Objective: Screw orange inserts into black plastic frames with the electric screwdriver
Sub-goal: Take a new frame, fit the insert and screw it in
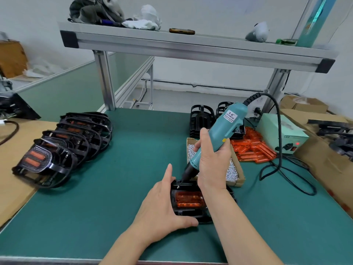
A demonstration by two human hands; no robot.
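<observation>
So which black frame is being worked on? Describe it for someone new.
On the green mat, look near the front edge. The frame lies flat, the left hand holding its side, the right hand setting the teal screwdriver on its far corner. Unlike the row of frames at left or the empty frames at back, it alone is handled.
</observation>
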